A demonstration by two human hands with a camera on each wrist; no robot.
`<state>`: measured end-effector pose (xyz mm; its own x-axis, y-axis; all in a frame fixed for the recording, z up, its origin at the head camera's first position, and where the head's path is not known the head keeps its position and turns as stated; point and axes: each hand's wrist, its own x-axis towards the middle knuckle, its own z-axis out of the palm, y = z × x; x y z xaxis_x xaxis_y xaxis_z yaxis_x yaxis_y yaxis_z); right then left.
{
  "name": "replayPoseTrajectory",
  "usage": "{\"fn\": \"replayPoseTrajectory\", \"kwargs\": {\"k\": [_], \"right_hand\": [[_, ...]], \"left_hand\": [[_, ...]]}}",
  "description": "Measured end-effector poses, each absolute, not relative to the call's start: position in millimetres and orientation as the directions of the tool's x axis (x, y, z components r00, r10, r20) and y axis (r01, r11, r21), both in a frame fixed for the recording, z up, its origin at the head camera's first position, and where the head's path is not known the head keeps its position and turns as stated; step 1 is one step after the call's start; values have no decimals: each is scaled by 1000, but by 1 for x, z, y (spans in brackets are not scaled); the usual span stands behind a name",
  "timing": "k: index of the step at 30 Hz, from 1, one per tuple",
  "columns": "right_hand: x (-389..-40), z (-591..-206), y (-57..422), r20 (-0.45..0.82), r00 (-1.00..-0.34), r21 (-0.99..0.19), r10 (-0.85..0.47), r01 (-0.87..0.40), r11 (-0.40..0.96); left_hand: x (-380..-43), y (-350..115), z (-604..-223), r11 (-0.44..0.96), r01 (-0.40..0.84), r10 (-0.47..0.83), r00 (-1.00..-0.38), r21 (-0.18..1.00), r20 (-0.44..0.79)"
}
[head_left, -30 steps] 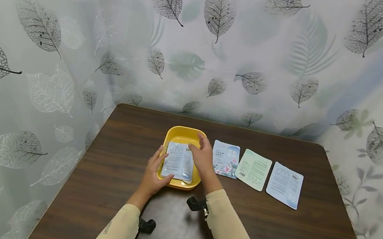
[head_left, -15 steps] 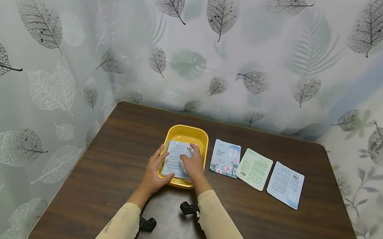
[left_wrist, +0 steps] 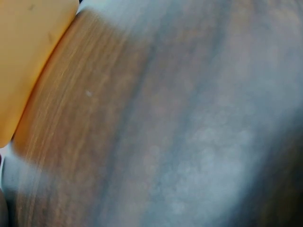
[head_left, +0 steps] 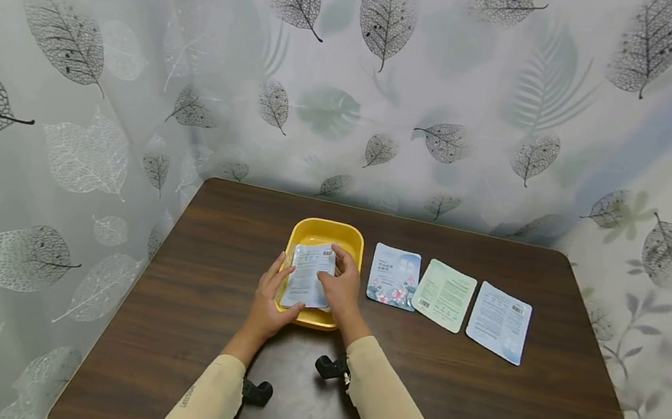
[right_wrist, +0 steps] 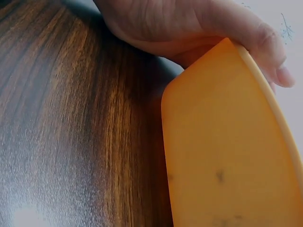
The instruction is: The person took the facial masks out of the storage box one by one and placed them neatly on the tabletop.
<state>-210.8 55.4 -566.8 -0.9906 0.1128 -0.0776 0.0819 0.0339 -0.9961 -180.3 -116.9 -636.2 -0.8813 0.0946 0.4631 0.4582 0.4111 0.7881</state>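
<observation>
A yellow plastic tray [head_left: 314,322] stands on the table and holds flat sheet mask packets. My left hand [head_left: 269,308] grips its near left corner, fingers spread along the left side and thumb over the near rim; the right wrist view shows that thumb [right_wrist: 270,45] hooked over the edge. My right hand [head_left: 345,287] pinches the right edge of the top packet, a pale blue sheet mask packet [head_left: 307,278] with printed text and a barcode. This packet is tilted, its right side raised. How many packets lie beneath it is hidden.
Right of the tray, three sheet mask packets lie in a row: a flowered blue packet [head_left: 394,277], a green packet [head_left: 444,296] and a pale blue packet [head_left: 498,324]. A leaf-printed curtain [head_left: 406,90] hangs behind the brown table [head_left: 540,414].
My right hand has moved left and down into the tray and taken hold of the top packet, which has lifted and turned slightly. The left hand stays in place.
</observation>
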Motion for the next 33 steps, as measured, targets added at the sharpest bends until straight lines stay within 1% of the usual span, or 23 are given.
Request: {"fn": "replayPoseTrajectory", "kwargs": {"k": [4, 7, 10, 15, 21, 28, 31, 33], "right_hand": [[-210, -566, 56, -83, -995, -992, 60, 88, 94], [-210, -567, 56, -119, -993, -965, -15, 112, 239], [-211, -571, 56, -135, -988, -922, -73, 99, 374], [-211, -572, 56, -72, -993, -886, -93, 21, 463], [-210, -569, 57, 23, -992, -866, -121, -80, 494], [-207, -567, 56, 26, -987, -835, -159, -108, 539], [-206, -569, 56, 33, -989, -872, -143, -99, 479], [-207, -570, 56, 32, -993, -905, -110, -76, 419]], "left_hand": [[-180, -118, -637, 409, 482, 98, -868, 775, 487], [-181, -118, -638, 410, 503, 100, -854, 761, 511], [-181, -119, -639, 416, 511, 101, -848, 752, 520], [-181, -118, -638, 425, 495, 107, -859, 758, 502], [-182, -118, -636, 431, 496, 107, -858, 754, 503], [-181, -117, -635, 427, 489, 108, -862, 760, 494], [-181, -116, -635, 422, 493, 105, -860, 761, 499], [-181, -116, -635, 415, 495, 103, -859, 763, 502]]}}
